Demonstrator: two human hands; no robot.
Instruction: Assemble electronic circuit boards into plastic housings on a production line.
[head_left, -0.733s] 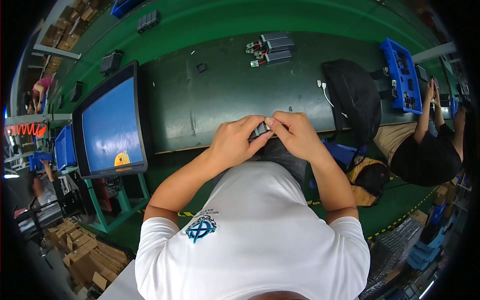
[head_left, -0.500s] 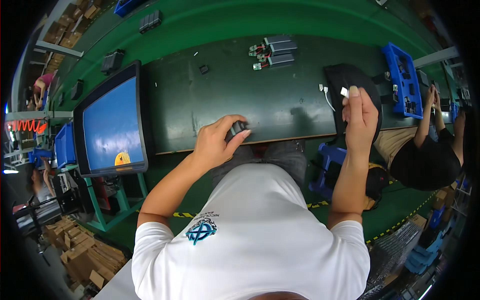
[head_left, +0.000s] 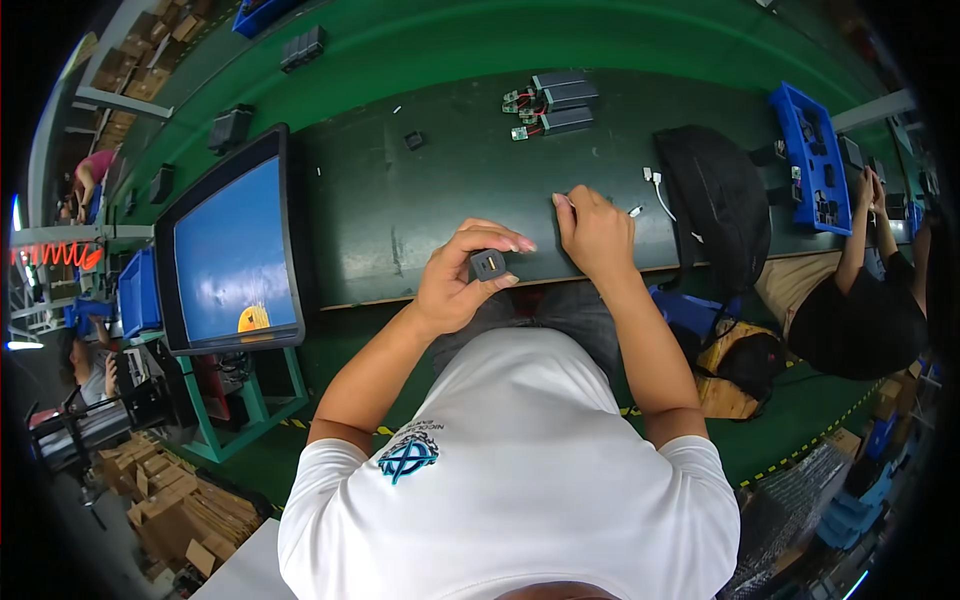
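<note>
Head view: right of the monitor (head_left: 232, 250), left hand (head_left: 450, 288) clamps block (head_left: 482, 272), port (head_left: 491, 264) exposed; right hand (head_left: 600, 236), farther right, is curled, grip on plug (head_left: 636, 211) unclear; step appears to be port presentation, next likely calling for alignment.

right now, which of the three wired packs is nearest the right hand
The front grey pack, lowest in the picture, is nearest the right hand; the middle pack and back pack lie farther off.

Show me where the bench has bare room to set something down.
The widest bare patch of bench lies between the small black piece and the right hand, short of the grey packs. Another lies between those packs and the black backpack. The right is crowded: white cable, backpack, blue tray.
</note>
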